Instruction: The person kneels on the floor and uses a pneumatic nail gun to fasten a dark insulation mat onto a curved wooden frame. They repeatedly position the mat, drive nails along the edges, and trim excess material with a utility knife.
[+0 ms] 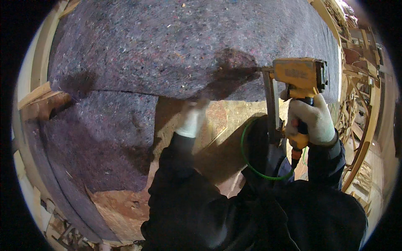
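My right hand, in a whitish glove, is wrapped round the grip of a scuffed yellow pneumatic staple gun. Its nose points left, close to the large grey-purple felt sheet, and its long dark magazine hangs downward; whether the nose touches the felt cannot be made out. A green air hose loops below the tool. My left hand, gloved too, is at the lower edge of the felt; motion smears its fingers, so their grip is unclear. Bare wood board shows beneath that edge.
Another felt piece covers the left side, with a reddish-brown board exposed below it. Wooden framing runs along the left rim. At right, scrap wood is piled beside a curved wooden rail.
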### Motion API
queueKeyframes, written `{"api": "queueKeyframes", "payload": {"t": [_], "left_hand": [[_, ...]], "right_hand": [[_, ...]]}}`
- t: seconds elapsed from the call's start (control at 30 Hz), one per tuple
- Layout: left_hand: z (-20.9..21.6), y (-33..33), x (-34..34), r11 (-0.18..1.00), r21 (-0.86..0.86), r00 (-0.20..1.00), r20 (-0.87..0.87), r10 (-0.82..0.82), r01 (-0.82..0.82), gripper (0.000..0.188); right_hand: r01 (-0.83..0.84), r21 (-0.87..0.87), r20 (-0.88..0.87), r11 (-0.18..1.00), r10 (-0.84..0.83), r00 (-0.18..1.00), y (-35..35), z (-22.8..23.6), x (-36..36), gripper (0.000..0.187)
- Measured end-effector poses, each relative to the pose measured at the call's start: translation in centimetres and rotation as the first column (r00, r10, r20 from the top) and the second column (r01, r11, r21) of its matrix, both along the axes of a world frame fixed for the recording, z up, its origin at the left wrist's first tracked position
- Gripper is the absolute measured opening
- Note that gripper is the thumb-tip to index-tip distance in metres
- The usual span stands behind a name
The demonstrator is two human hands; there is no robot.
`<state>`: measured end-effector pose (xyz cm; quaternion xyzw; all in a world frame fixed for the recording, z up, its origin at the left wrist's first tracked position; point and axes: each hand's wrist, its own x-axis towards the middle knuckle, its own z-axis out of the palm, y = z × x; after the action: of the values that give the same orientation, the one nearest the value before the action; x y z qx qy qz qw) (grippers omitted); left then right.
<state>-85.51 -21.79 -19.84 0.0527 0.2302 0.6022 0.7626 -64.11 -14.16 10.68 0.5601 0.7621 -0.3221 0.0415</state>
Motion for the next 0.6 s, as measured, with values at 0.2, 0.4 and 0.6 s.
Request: {"api": "queueKeyframes", "payload": {"t": [0.2, 0.4, 0.6], "left_hand": [[3.5, 0.3, -3.8, 0.923, -0.094, 0.923, -0.138, 0.358, -0.372, 0.055], [6.8, -1.0, -3.4, 0.883, -0.067, 0.849, -0.315, 0.423, -0.465, 0.053], [3.4, 0.0, -4.0, 0.943, 0.012, 0.462, -0.869, 0.174, -0.331, 0.029]], "right_hand": [[0.239, -0.159, -0.076, 0.958, -0.253, 0.964, 0.1, 0.6, -2.1, 0.013], [0.519, -0.451, -0.166, 0.726, -0.64, 0.75, 0.2, 2.3, -5.0, 0.014], [0.318, -0.284, -0.252, 0.905, -0.39, 0.886, 0.8, 1.9, -6.0, 0.012]]}}
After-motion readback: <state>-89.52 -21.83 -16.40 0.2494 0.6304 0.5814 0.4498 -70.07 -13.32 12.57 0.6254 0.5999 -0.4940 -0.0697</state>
